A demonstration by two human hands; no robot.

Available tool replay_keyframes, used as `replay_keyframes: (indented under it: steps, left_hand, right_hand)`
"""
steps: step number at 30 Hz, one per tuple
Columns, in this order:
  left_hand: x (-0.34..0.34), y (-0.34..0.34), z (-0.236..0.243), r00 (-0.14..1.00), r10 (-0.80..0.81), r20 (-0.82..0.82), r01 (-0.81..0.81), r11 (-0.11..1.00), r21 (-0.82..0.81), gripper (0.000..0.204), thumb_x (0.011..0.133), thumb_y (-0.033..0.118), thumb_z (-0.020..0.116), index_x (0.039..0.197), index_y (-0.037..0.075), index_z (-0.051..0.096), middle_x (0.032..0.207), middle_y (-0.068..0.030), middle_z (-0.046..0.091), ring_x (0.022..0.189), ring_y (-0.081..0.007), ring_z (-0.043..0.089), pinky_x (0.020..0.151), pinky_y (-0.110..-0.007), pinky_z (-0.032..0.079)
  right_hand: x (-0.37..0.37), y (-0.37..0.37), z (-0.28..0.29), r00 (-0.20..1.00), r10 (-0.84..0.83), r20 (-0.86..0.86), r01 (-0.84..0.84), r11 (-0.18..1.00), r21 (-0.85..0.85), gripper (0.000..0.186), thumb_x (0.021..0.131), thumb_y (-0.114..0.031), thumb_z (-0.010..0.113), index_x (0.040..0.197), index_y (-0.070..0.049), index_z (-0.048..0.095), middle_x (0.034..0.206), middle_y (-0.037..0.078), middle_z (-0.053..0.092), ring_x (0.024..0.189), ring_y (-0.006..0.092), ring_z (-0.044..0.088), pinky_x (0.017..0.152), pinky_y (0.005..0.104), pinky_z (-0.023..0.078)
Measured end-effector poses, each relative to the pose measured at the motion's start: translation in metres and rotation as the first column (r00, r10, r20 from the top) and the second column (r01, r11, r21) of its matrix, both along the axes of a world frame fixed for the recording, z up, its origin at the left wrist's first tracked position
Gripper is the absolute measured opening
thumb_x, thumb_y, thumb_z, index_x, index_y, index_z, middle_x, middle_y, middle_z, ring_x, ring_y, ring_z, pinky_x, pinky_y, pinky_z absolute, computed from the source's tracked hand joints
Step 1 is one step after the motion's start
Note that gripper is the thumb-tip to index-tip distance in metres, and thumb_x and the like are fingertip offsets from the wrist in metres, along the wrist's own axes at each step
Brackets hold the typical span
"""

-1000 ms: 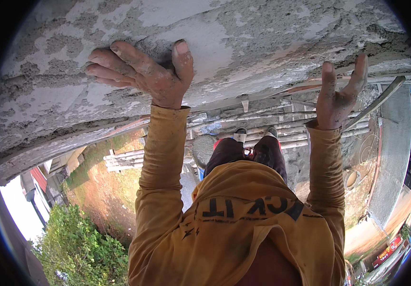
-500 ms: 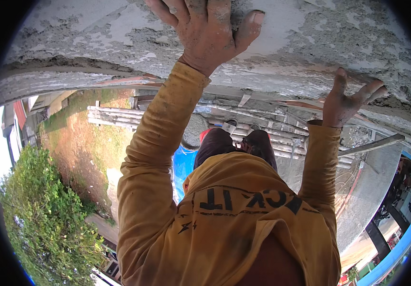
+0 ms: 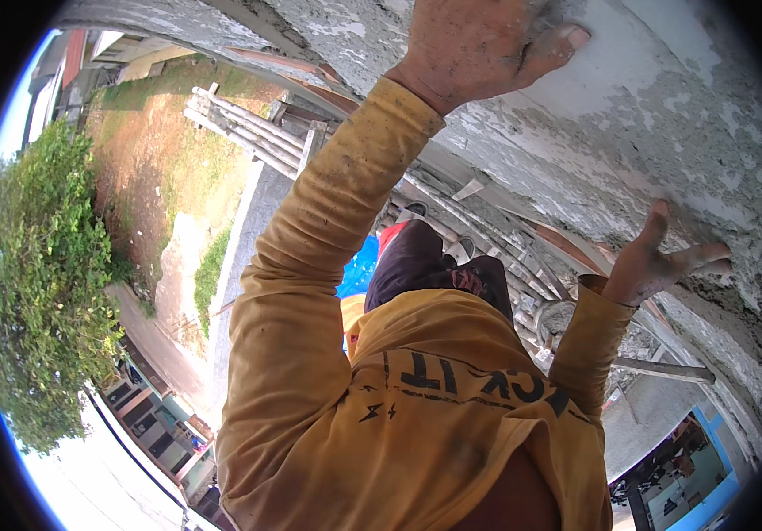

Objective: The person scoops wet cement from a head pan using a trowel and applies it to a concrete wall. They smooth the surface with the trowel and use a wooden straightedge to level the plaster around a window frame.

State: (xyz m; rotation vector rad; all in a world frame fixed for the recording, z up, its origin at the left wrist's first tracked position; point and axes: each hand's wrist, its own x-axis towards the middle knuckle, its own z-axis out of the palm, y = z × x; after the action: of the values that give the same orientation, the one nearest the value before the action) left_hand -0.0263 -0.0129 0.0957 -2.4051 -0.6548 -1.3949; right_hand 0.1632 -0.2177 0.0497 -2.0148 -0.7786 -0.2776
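Note:
A grey, patchily plastered wall fills the top and right of the head view. My left hand lies against it, thumb stretched out to the side; the other fingers run past the upper edge. Lower on the right, my right hand rests on the rough plaster with thumb and fingers apart. No tool shows in either hand. Grey mortar dust marks the skin of both. Yellow-brown sleeves cover my arms.
Below me, bamboo poles form a scaffold, with my shoes on it. A blue sheet lies beside my legs. A round bucket-like thing stands near the poles. Down at the left are bare ground and a leafy tree.
The view has tilted, so the wall now slants down to the right. Both hands remain on the wall; in the picture they sit farther right, the left one higher and the right one lower.

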Motion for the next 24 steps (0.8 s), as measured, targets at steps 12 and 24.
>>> replay_keyframes:
  steps: [12, 24]
  left_hand:
    - [-0.045, -0.106, -0.101, 0.999, 0.036, 0.04, 0.002, 0.72, -0.694, 0.064, 0.084, 0.041, 0.058, 0.136, 0.011, 0.037, 0.145, -0.0133, 0.03, 0.137, -0.0338, 0.02, 0.109, -0.055, 0.013]
    - [-0.344, -0.288, -0.408, 0.537, 0.353, -0.766, -0.202, -0.828, -0.524, 0.059, 0.087, 0.042, 0.049, 0.126, -0.002, 0.048, 0.128, -0.0259, 0.048, 0.121, -0.0373, 0.046, 0.102, -0.042, 0.035]
  right_hand:
    - [0.001, 0.005, -0.003, 0.999, -0.038, -0.033, 0.04, 0.998, 0.04, 0.11, 0.071, -0.045, 0.071, 0.145, -0.003, 0.0, 0.148, 0.025, -0.009, 0.139, 0.0361, 0.002, 0.108, 0.0417, 0.029]
    - [-0.012, 0.017, 0.001, 0.992, -0.12, 0.026, 0.12, 0.993, 0.009, 0.102, 0.083, -0.055, 0.054, 0.143, 0.001, -0.005, 0.147, 0.026, -0.012, 0.139, 0.0373, 0.003, 0.11, 0.0431, 0.024]
